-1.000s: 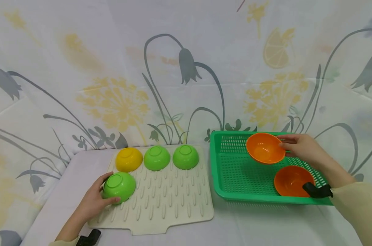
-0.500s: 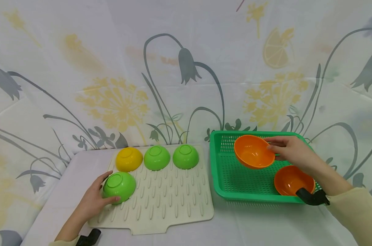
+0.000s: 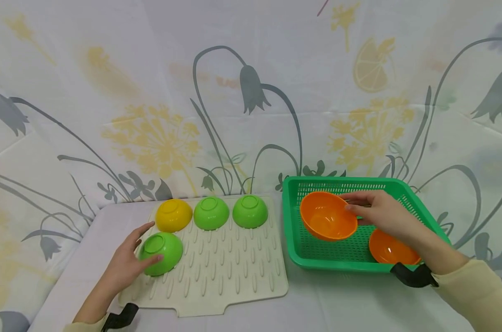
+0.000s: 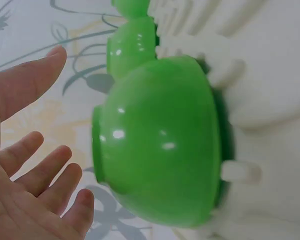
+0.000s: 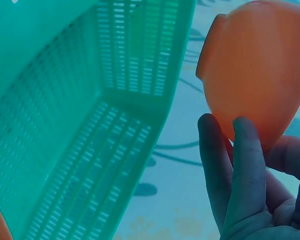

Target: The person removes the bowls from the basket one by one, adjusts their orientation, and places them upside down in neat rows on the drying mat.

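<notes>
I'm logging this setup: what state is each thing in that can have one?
Yellow bowl, upside down
Middle green bowl, upside down
Right green bowl, upside down
Front green bowl, upside down
Held orange bowl, empty, tilted
Other orange bowl, opening up, partly hidden
Green basket, upright, one bowl resting inside
Ridged draining board, flat
Left hand, holding nothing
Right hand, gripping an orange bowl

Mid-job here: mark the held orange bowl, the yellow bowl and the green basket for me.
Held orange bowl point(image 3: 328, 216): head view, on its inside.
Yellow bowl point(image 3: 174, 217): head view, on its outer wall, below the upturned base.
Green basket point(image 3: 338, 266): head view, on its near rim.
</notes>
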Motion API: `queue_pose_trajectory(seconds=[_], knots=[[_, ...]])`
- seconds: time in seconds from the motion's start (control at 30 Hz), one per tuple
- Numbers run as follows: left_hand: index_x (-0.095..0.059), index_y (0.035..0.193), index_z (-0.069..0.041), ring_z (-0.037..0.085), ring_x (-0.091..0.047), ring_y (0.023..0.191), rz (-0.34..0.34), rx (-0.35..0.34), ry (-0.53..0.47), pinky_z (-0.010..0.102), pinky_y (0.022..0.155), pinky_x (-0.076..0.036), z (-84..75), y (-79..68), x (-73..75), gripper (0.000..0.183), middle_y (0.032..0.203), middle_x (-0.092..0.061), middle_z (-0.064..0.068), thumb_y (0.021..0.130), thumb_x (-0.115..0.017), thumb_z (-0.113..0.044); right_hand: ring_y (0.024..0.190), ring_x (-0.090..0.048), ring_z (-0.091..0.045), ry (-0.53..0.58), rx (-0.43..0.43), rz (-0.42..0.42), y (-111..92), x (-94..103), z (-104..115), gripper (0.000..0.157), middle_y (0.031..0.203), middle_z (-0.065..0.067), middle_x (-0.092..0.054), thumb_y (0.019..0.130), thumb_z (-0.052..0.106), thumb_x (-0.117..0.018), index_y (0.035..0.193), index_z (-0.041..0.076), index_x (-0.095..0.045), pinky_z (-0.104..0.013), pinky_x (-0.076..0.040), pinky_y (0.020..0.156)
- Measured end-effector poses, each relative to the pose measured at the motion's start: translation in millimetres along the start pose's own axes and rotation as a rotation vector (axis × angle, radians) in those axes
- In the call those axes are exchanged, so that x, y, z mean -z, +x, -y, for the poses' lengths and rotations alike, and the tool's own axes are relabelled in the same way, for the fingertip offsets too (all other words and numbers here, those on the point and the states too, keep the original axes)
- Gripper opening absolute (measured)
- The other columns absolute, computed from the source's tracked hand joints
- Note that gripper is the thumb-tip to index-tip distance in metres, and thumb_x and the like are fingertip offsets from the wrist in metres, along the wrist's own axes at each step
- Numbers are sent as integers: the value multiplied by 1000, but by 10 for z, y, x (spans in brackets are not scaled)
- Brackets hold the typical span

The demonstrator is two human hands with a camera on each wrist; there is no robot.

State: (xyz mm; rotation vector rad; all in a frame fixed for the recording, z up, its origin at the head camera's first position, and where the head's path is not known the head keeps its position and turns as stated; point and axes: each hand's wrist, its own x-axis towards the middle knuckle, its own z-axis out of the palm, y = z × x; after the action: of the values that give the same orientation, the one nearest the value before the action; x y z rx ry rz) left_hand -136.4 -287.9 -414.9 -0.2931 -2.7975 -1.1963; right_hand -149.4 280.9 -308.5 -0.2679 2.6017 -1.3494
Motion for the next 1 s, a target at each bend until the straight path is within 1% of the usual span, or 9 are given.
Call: queue_pose_trajectory(seconds=[0.1, 0.17, 0.27, 0.33, 0.4, 0.57, 0.8, 0.9, 1.0], knots=[[-38, 150, -4, 50, -31, 137, -13, -29, -11, 64, 108, -31, -84, 26, -3, 84, 152, -36, 24, 82, -84, -20, 106, -65, -27, 16, 5, 16, 6, -65, 43, 47, 126, -18, -64, 102, 23, -60, 141, -2, -53, -34, -59, 82], [-40, 149, -5, 46, -34, 137, -22, -59, -16, 59, 109, -33, -139, 42, -16, 80, 152, -39, 21, 83, -83, -19, 105, -65, -27, 33, 11, 30, 5, -108, 74, 47, 126, -19, -64, 102, 21, -60, 141, -3, -52, -34, -59, 81], [-43, 147, -4, 39, -37, 137, -33, -123, -43, 31, 113, -34, -224, 67, -50, 75, 149, -44, 16, 83, -82, -16, 104, -65, -27, 70, 12, 48, 3, -174, 112, 45, 125, -19, -64, 101, 18, -60, 140, -4, -52, -35, -59, 80], [-45, 146, -5, 35, -39, 135, -36, -158, -67, 14, 108, -32, -290, 80, -78, 73, 148, -47, 13, 83, -82, -14, 104, -65, -26, 91, 7, 57, 4, -216, 128, 45, 125, -18, -64, 101, 17, -60, 140, -4, -53, -35, -59, 80], [-46, 145, -7, 32, -40, 134, -33, -183, -100, 3, 101, -28, -358, 91, -107, 71, 147, -48, 11, 83, -82, -13, 103, -65, -26, 98, -1, 60, 7, -262, 142, 44, 125, -18, -65, 101, 16, -61, 139, -3, -54, -35, -59, 80], [-47, 145, -12, 27, -42, 134, -2, -204, -165, 6, 102, -30, -521, 112, -180, 69, 146, -50, 6, 84, -81, -14, 101, -67, -26, 98, -16, 60, 25, -395, 179, 41, 122, -17, -66, 100, 15, -61, 137, -3, -56, -39, -60, 78], [-48, 143, -11, 23, -45, 134, 71, -253, -269, 14, 107, -33, -717, 117, -357, 68, 145, -51, 5, 84, -81, -10, 102, -66, -27, 169, -10, 85, 62, -599, 181, 41, 122, -16, -66, 99, 17, -64, 135, -2, -58, -37, -60, 78], [-48, 144, -13, 20, -45, 134, 124, -251, -314, 19, 109, -34, -802, 115, -464, 68, 145, -51, 1, 84, -81, -13, 99, -68, -26, 179, -8, 83, 92, -692, 181, 39, 121, -16, -66, 99, 14, -63, 134, -2, -59, -37, -60, 76], [-48, 144, -15, 21, -45, 135, 171, -246, -354, 29, 112, -36, -876, 121, -575, 68, 145, -51, 0, 84, -81, -16, 99, -68, -26, 185, -14, 80, 125, -784, 195, 37, 120, -16, -66, 98, 12, -63, 133, -1, -61, -38, -60, 76]])
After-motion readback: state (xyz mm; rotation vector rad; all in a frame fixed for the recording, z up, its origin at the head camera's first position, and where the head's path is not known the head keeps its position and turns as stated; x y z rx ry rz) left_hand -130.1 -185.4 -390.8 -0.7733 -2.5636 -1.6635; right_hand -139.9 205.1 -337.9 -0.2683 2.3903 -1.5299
